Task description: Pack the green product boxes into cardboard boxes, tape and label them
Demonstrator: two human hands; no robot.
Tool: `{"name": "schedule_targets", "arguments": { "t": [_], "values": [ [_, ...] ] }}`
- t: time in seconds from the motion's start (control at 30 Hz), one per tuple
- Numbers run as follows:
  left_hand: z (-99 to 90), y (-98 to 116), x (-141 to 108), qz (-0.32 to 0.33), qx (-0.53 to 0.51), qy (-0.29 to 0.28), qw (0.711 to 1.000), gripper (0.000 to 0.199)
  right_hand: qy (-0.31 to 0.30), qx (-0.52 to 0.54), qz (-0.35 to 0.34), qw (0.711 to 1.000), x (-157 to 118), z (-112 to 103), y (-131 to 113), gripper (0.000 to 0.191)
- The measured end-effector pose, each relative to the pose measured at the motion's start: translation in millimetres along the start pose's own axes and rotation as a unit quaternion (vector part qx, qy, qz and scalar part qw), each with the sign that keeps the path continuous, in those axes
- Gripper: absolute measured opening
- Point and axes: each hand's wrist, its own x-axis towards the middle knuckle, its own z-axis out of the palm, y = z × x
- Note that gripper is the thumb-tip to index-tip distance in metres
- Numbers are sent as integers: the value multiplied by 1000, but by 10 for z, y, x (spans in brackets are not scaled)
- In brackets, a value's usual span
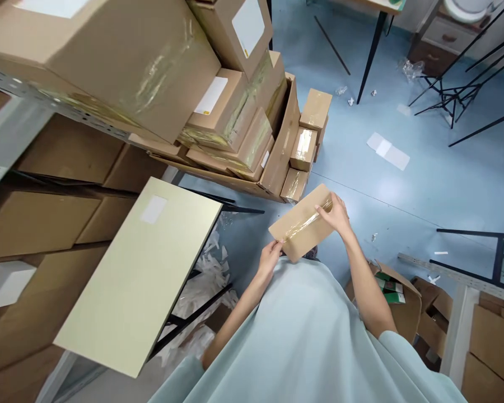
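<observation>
A small cardboard box (304, 224) with shiny clear tape along its middle is held out in front of my body. My left hand (271, 254) pinches its near left corner, at the end of the tape. Across the far right end lies my right hand (336, 214), its thumb on top and its fingers around the edge. The underside of the box is hidden. Just beyond it, small taped boxes (304, 146) are stacked on the floor against a large open carton (280, 159) filled with taped boxes.
A pale-topped table (138, 274) with a white label stands at left, beside shelving with cartons (46, 218). White scraps (205, 280) lie under it. Behind my right arm is an open carton (403, 302) with green-and-white packs. Black metal legs (457, 95) stand at far right.
</observation>
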Motion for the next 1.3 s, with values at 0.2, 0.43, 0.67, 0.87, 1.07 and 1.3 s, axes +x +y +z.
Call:
{"name": "schedule_targets", "arguments": {
  "t": [0.2, 0.43, 0.67, 0.87, 1.07, 1.3],
  "values": [
    [106, 243, 641, -101, -107, 15, 989, 27, -86, -29, 2, 996, 1281, 461, -116, 79],
    [355, 252, 1666, -204, -222, 72, 951, 7, -157, -31, -4, 987, 2466, 1383, 162, 90],
    [573, 319, 2649, -254, -242, 118, 929, 10, -238, -4, 7, 971, 3424, 1987, 380, 92],
    [788, 338, 3532, -274, -263, 143, 914, 19, -341, 7, 86, 936, 3957, 2373, 679, 94],
    [949, 241, 3775, -298, -279, 176, 896, 23, -366, 8, 111, 924, 3646, 2223, 994, 89],
    [1082, 107, 3695, -329, -286, 201, 877, 33, -286, 24, 190, 939, 3517, 1900, 1392, 92]
  ]
}}
